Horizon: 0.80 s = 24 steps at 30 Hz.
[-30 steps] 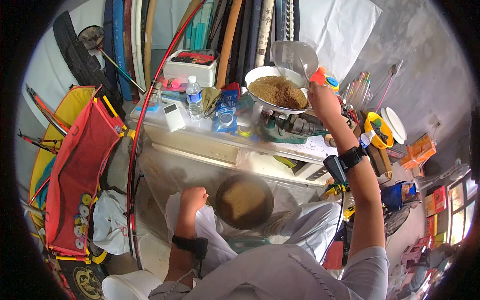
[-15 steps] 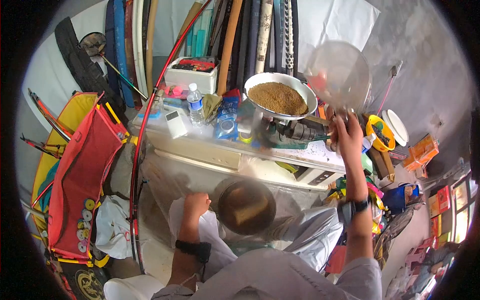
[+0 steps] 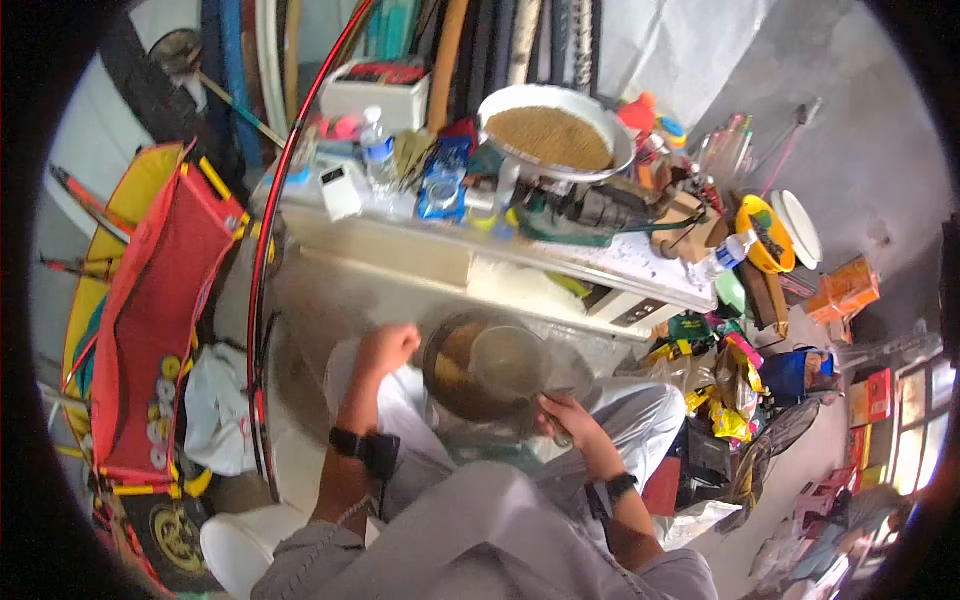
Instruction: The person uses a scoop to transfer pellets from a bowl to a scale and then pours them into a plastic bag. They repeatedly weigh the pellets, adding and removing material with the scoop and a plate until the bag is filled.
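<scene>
My right hand (image 3: pixel 566 418) grips the handle of a round, pale scoop (image 3: pixel 508 362), held low over a dark round tub (image 3: pixel 440 392) between my legs. Brownish contents show in the tub beside the scoop, which hides the rest. My left hand (image 3: pixel 389 349) is a closed fist near my left knee, to the left of the tub, with nothing showing in it. On the bench ahead, a white bowl (image 3: pixel 622 150) of brown granules (image 3: pixel 548 138) sits above a dark motor-like machine (image 3: pixel 600 207).
A bench (image 3: pixel 560 258) spans the front, holding a water bottle (image 3: pixel 377 150), a blue packet (image 3: pixel 443 182) and a white box (image 3: pixel 350 95). A red curved pole (image 3: pixel 262 250) and a red fabric carrier (image 3: pixel 150 330) stand left. Colourful bags (image 3: pixel 735 400) lie right.
My right hand has come down and left from above the bench, bringing the scoop over the tub. My left hand stays closed, a little higher in view. The head view has shifted.
</scene>
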Available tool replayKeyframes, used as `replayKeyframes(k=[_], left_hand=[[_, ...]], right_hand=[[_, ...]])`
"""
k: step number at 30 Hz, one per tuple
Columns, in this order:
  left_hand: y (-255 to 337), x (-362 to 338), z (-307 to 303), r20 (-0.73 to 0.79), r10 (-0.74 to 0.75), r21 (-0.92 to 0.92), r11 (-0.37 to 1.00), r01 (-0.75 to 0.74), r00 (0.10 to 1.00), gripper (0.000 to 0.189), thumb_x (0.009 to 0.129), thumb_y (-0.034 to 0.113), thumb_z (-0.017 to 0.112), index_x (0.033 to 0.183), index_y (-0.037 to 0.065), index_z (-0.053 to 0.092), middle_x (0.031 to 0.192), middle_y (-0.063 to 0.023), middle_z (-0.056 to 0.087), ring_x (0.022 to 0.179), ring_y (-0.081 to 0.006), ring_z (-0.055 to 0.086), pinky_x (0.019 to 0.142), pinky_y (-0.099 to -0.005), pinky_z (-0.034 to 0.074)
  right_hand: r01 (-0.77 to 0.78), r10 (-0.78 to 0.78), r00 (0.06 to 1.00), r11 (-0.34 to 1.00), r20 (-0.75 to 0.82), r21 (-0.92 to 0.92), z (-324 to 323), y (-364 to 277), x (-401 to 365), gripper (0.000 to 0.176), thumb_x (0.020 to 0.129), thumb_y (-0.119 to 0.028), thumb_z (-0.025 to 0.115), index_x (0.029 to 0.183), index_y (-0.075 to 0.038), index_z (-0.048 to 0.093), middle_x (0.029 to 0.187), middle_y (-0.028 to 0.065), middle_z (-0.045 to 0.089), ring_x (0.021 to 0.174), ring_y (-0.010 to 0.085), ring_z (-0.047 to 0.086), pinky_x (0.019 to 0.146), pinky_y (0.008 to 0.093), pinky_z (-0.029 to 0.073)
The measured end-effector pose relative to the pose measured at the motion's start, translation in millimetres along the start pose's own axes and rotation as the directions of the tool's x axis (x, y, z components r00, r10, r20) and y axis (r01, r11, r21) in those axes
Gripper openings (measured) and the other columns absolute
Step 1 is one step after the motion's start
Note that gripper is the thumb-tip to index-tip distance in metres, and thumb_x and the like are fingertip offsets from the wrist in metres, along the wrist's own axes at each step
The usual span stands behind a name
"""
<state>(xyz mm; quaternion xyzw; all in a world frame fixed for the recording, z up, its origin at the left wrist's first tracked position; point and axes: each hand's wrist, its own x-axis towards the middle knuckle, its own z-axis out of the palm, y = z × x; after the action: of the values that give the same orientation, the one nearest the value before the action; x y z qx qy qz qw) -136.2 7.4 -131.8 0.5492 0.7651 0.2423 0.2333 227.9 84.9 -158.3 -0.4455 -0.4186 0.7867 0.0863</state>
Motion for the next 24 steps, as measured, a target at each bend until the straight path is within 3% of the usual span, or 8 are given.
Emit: replayKeyframes(k=[3,6,8,11,14,16,18,24], left_hand=[[-15,-4,-11,-0.239,-0.171,-0.764,0.64,-0.076,0.956,0.016,0.084,0.018,0.058,0.09,0.004,0.06,0.083,-0.0046,0.062,0.076,-0.0116,0.057,0.068,-0.026,0.046],[-25,-35,-44,-0.574,-0.365,-0.681,0.71,-0.179,0.733,0.009,0.086,0.01,0.052,0.088,0.006,0.059,0.074,-0.0003,0.057,0.065,-0.0091,0.052,0.061,-0.0225,0.043],[-100,-63,-46,-0.635,-0.398,-0.635,0.756,-0.155,0.662,0.01,0.086,0.01,0.051,0.089,0.005,0.059,0.074,-0.0005,0.057,0.065,-0.0093,0.052,0.061,-0.0224,0.042],[-229,-90,-3,-0.063,-0.635,-0.281,0.751,0.597,0.77,0.02,0.087,0.015,0.05,0.098,0.002,0.058,0.085,-0.0075,0.061,0.076,-0.0122,0.057,0.071,-0.0243,0.046],[-246,-123,40,0.239,-0.571,-0.022,0.805,0.592,0.785,0.021,0.087,0.016,0.049,0.1,0.002,0.058,0.087,-0.0081,0.06,0.079,-0.0145,0.057,0.074,-0.0262,0.045],[-243,-138,63,0.352,-0.55,0.03,0.815,0.578,0.758,0.021,0.087,0.017,0.049,0.101,0.003,0.058,0.089,-0.0085,0.06,0.081,-0.0161,0.056,0.075,-0.0274,0.045],[-240,-146,84,0.41,-0.531,0.054,0.825,0.562,0.741,0.022,0.087,0.017,0.048,0.102,0.003,0.057,0.091,-0.0088,0.06,0.083,-0.0176,0.056,0.077,-0.0287,0.045],[-236,-127,128,0.432,-0.47,0.034,0.862,0.507,0.77,0.024,0.088,0.019,0.047,0.105,0.004,0.057,0.097,-0.01,0.06,0.089,-0.0223,0.056,0.081,-0.0324,0.044]], right_hand=[[-0.163,0.163,0.987,0.987,0.005,0.015,1,44,62,0.033,0.093,-0.029,0.048,0.079,0.0,0.053,0.065,0.0076,0.055,0.051,0.0157,0.052,0.047,0.0279,0.041],[-0.214,0.211,0.974,0.976,0.085,0.031,-5,85,113,0.027,0.092,-0.027,0.048,0.082,-0.003,0.053,0.069,0.0049,0.056,0.053,0.0131,0.05,0.05,0.0276,0.041],[-0.085,0.139,0.974,0.956,0.177,-0.28,5,85,131,0.031,0.093,-0.028,0.044,0.081,-0.002,0.055,0.071,0.0067,0.058,0.058,0.0148,0.053,0.052,0.0301,0.043],[-0.118,0.143,0.987,0.955,0.074,-0.271,1,118,162,0.034,0.093,-0.03,0.042,0.085,-0.001,0.057,0.073,0.0064,0.059,0.063,0.0157,0.056,0.056,0.0291,0.044],[-0.12,0.146,0.989,0.906,0.034,-0.407,6,115,163,0.031,0.093,-0.03,0.043,0.095,-0.002,0.056,0.076,0.0057,0.059,0.066,0.0154,0.057,0.06,0.0279,0.046],[-0.23,0.226,0.973,0.93,-0.048,-0.286,-2,136,168,0.031,0.092,-0.03,0.045,0.095,-0.002,0.056,0.076,0.0051,0.06,0.066,0.0149,0.057,0.06,0.0274,0.046],[-0.329,0.312,0.942,0.932,-0.126,-0.152,-13,160,170,0.031,0.092,-0.031,0.046,0.096,-0.002,0.056,0.076,0.0046,0.06,0.066,0.0143,0.057,0.06,0.027,0.046],[-0.278,0.27,0.959,0.848,-0.084,-0.451,-52,196,170,0.041,0.09,-0.039,0.047,0.09,0.0,0.059,0.074,0.0067,0.061,0.062,0.0174,0.057,0.056,0.0331,0.045]])
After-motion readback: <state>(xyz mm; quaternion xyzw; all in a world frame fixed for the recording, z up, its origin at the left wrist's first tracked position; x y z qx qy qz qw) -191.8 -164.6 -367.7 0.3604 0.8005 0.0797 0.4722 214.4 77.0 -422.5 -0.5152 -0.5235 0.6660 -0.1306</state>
